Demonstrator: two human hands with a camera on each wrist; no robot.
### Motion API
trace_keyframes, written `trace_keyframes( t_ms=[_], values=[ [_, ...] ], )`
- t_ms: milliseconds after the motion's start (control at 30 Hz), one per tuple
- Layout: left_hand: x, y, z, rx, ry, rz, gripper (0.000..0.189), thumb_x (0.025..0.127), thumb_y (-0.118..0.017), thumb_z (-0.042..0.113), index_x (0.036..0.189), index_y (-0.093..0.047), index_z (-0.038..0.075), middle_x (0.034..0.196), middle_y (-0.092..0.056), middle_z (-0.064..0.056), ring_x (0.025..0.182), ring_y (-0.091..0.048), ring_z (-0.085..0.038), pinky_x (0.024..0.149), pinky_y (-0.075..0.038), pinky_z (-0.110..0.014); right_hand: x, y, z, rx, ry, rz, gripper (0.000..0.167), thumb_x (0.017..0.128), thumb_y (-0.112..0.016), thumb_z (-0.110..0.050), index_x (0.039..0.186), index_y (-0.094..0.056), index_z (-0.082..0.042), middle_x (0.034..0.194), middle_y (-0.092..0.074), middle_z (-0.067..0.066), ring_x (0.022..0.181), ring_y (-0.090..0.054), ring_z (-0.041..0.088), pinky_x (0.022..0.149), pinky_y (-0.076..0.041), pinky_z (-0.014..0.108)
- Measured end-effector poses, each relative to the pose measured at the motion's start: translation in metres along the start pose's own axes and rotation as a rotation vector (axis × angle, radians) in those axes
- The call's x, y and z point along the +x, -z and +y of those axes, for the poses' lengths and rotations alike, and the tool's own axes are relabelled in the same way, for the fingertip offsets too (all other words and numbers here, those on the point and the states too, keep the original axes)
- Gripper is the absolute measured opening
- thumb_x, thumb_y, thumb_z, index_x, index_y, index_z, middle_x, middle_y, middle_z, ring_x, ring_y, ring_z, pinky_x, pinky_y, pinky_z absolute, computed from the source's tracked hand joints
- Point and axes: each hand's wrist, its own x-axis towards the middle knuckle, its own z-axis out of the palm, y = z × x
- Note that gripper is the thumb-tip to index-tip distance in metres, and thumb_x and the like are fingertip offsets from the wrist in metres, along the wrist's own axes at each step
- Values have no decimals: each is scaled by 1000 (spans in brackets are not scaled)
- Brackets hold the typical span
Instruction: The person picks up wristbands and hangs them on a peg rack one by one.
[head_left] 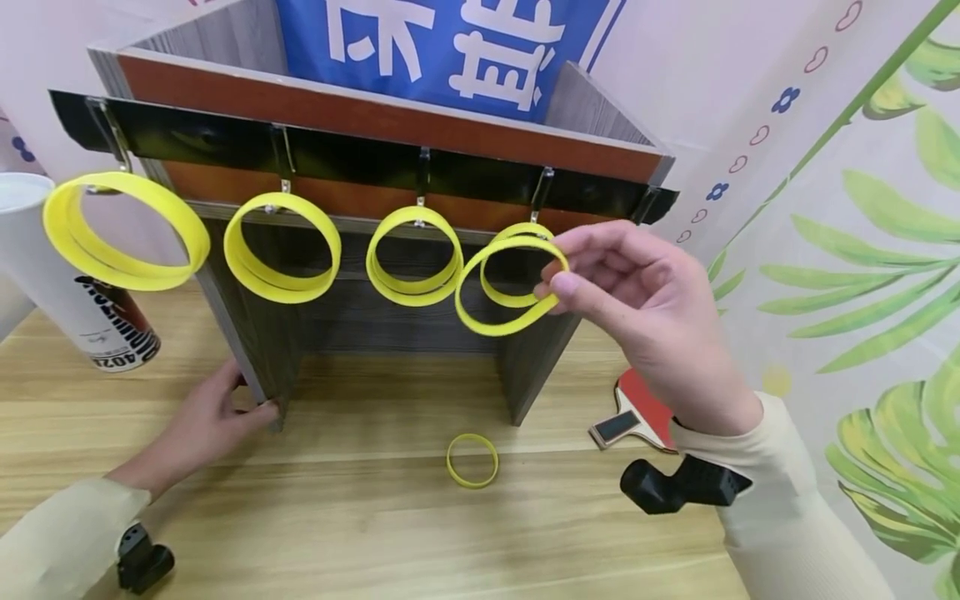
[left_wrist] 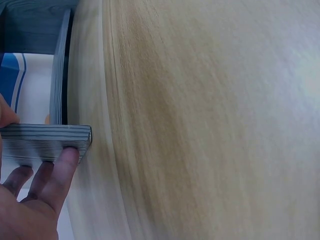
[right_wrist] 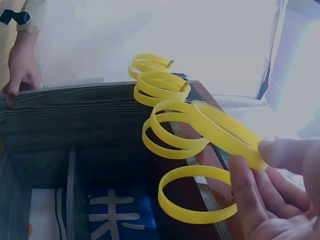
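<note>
Between thumb and fingers, my right hand (head_left: 645, 308) pinches a yellow wristband (head_left: 498, 330) in front of the rightmost hook (head_left: 542, 193). Behind it, another yellow wristband hangs on that hook. More yellow wristbands (head_left: 281, 287) hang in pairs or small groups from the other hooks along a black strip (head_left: 352, 157). My left hand (head_left: 198, 425) grips the lower front edge of the grey wooden stand's left side panel (left_wrist: 45, 132), thumb on one face and fingers on the other. One loose wristband (head_left: 472, 485) lies on the table before the stand.
A white canister (head_left: 82, 308) stands left of the stand. At the right lies a red table tennis paddle (head_left: 641, 400), close to my right forearm. Blue cloth with white characters (head_left: 442, 42) hangs behind the stand. A leaf-patterned wall (head_left: 885, 250) borders the right side.
</note>
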Motion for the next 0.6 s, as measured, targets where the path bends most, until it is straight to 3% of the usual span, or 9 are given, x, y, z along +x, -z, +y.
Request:
trace_keyframes(
  t_ms=[267, 400, 600],
  values=[
    [-1, 1, 0, -10, 16, -14, 70, 95, -72, 5, 156, -38, -2, 141, -55, -35, 101, -43, 20, 69, -52, -19, -2, -5, 9, 4, 75, 188, 26, 91, -70, 14, 116, -69, 4, 99, -76, 11, 85, -72, 17, 77, -62, 27],
    [0, 0, 0, 5, 13, -4, 69, 94, -73, 5, 154, -40, -3, 139, -56, -35, 102, -41, 22, 70, -51, -17, 0, -9, 14, -34, 134, 226, 26, 89, -72, 13, 114, -70, 5, 98, -76, 10, 83, -71, 18, 76, -62, 27],
    [1, -2, -2, 10, -10, 23, 68, 91, -74, 2, 151, -43, -3, 136, -59, -35, 105, -39, 24, 73, -47, -12, 1, -16, 22, -109, 151, 237, 25, 91, -71, 12, 115, -67, 8, 100, -75, 8, 83, -70, 16, 76, -62, 26]
  ],
)
